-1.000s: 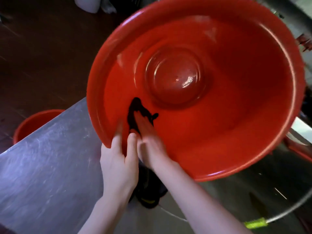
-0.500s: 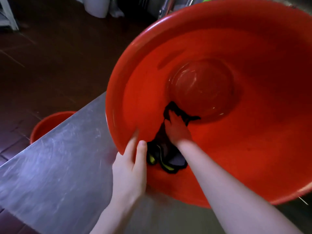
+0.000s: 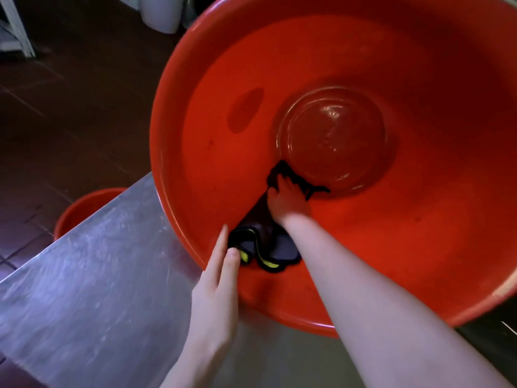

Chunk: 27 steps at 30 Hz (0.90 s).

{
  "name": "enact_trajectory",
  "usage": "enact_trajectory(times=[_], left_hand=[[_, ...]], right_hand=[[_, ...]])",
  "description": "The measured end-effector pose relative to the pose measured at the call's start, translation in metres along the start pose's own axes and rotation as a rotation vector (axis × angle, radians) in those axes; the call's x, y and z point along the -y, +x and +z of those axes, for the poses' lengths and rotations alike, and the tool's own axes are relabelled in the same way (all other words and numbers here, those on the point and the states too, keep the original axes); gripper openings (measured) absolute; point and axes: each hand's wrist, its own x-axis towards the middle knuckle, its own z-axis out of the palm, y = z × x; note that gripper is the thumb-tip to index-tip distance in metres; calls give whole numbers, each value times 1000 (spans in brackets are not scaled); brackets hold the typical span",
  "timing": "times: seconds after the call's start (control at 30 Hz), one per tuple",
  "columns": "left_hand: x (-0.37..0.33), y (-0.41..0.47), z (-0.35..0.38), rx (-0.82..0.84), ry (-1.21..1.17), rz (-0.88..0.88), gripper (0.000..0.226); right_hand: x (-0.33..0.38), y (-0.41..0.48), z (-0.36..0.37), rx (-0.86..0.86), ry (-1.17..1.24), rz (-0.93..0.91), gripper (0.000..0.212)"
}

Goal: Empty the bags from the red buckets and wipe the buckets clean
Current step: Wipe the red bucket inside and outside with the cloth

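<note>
A large red bucket [image 3: 419, 233] is tipped on its side on a steel table, its open mouth facing me and its round bottom deep inside. My right hand [image 3: 286, 200] reaches into it and presses a dark cloth [image 3: 263, 245] with yellow-green trim against the lower inner wall, just below the round bottom. My left hand [image 3: 215, 289] grips the bucket's near rim at the lower left, thumb inside and fingers along the outside. No bag shows inside the bucket.
The steel table [image 3: 84, 289] runs from lower left under the bucket. A second red bucket [image 3: 81, 208] stands on the dark tiled floor beyond the table's left edge. A white container [image 3: 161, 12] stands at the top, a white frame at far left.
My right hand has pushed the cloth deeper along the inner wall toward the round bottom. The bucket now fills more of the view, and my left hand has stayed on the rim.
</note>
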Motion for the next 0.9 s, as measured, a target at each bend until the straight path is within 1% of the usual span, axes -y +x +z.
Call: enact_trajectory(times=[0.07, 0.13, 0.2, 0.23, 0.27, 0.3, 0.33, 0.37, 0.43, 0.5, 0.53, 0.57, 0.63, 0.7, 0.77, 0.8, 0.83, 0.9], left_hand=[[-2, 5, -10, -5, 104, 52, 49], [-11, 17, -24, -81, 332, 181, 45], [-26, 39, -40, -193, 558, 446, 37], [-35, 52, -48, -218, 642, 581, 38], [-40, 64, -55, -215, 705, 686, 41], [-42, 71, -61, -190, 754, 744, 44], [-38, 75, -64, -160, 779, 758, 49], [-31, 74, -64, -135, 764, 735, 52], [-10, 65, -57, -127, 664, 627, 55], [8, 55, -43, -109, 542, 510, 58], [14, 52, -37, -103, 493, 462, 59], [18, 52, -34, -96, 465, 437, 59], [21, 55, -32, -84, 449, 455, 57], [22, 57, -36, -70, 439, 481, 57], [22, 58, -37, -48, 428, 478, 58], [22, 57, -37, -42, 424, 483, 58], [21, 57, -36, -41, 424, 495, 57], [21, 55, -38, -46, 432, 514, 55]], right_hand=[[-5, 1, 5, -21, 44, -12, 55], [-12, -6, 9, -80, 17, -100, 54], [-23, -12, 10, -104, -86, -229, 52], [-28, -12, 10, -91, -122, -255, 53], [-32, -10, 8, -71, -147, -261, 54], [-34, -6, 7, -49, -162, -261, 55], [-36, -2, 5, -32, -185, -262, 56], [-38, 2, 4, -31, -212, -255, 56], [-42, 5, 2, -78, -269, -220, 56], [-40, 0, 0, -138, -340, -115, 53], [-34, -6, 1, -155, -363, -91, 51], [-27, -16, 6, -159, -323, -111, 50], [-6, -52, 24, -143, -93, -245, 54], [15, -101, 45, -163, 73, -496, 61], [23, -131, 58, -184, 95, -635, 63], [24, -128, 57, -191, 96, -646, 62], [23, -116, 55, -205, 100, -603, 62], [21, -77, 47, -180, 107, -429, 60]])
